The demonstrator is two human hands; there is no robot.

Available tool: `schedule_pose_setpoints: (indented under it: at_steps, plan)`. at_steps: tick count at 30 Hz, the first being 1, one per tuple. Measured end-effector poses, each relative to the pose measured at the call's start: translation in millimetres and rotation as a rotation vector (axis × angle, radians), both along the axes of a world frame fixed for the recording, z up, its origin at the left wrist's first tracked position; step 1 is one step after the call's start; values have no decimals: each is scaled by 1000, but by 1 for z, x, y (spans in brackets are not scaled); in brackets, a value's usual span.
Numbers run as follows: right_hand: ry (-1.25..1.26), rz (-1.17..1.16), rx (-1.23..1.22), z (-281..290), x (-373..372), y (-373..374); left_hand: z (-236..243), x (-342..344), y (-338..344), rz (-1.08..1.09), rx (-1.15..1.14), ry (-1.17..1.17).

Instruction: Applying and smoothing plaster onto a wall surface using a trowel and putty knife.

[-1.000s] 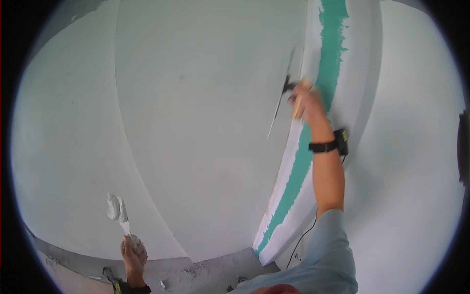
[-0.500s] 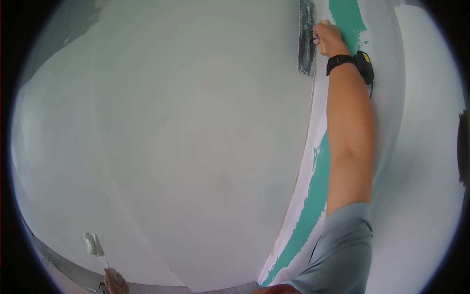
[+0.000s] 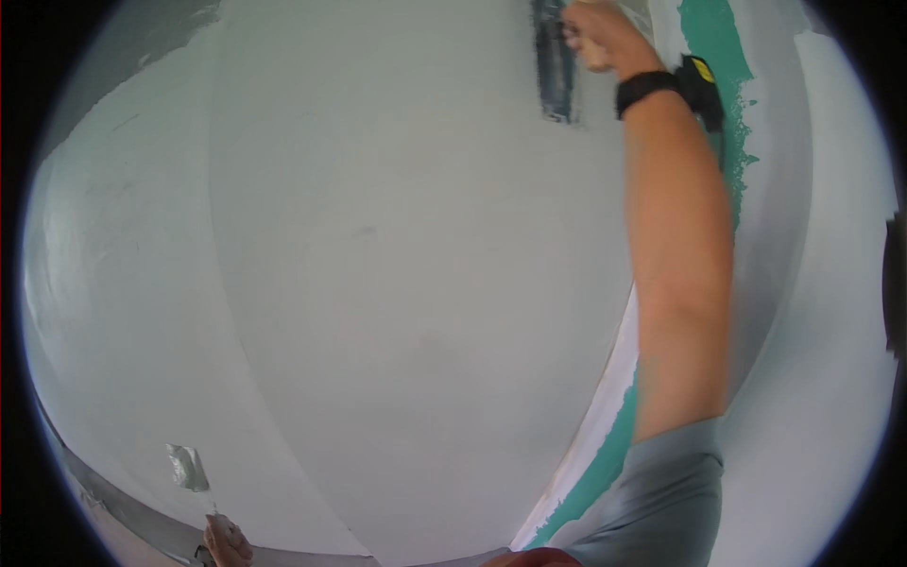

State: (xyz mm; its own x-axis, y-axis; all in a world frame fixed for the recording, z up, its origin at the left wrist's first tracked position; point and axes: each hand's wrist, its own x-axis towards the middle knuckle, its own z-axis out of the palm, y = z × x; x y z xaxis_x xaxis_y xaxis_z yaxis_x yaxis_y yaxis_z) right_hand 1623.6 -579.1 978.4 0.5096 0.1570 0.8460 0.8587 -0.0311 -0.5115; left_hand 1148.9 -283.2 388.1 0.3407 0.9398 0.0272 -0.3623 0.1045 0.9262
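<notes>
High at the top right, my right hand (image 3: 605,36) is closed around the pale handle of a plastering trowel (image 3: 555,66). The trowel's long, dark, smeared blade stands nearly upright over the pale grey-green plastered wall (image 3: 406,265); whether it touches the wall I cannot tell. Down at the lower left, my left hand (image 3: 227,542) is closed on the handle of a putty knife (image 3: 188,469). Its small blade points up and carries a whitish lump. A dark band with a box circles my right wrist.
Right of the wall runs a green strip (image 3: 590,472) with ragged white borders, partly hidden by my right arm. A smooth pale surface (image 3: 812,378) lies farther right. Darker grey patches (image 3: 123,80) show at the upper left, and a grey edge (image 3: 142,515) runs along the bottom left.
My right hand and the trowel have moved left and up, off the white border. The view has shifted slightly. My left hand with the putty knife stays almost in place.
</notes>
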Motion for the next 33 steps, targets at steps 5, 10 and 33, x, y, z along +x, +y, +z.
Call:
schedule_pose_setpoints:
  at_steps: [5, 10, 33]
  plan:
    - [-73, -8, 51, -29, -121, 87, 17, -5, -16, -41, 56, 30]
    - [-159, -142, -72, -12, -113, 148, 64, 5, -52, -60, 144, 110]
    - [703, 1487, 101, -334, -59, -38, 190, 175, -216, -942, 206, 275]
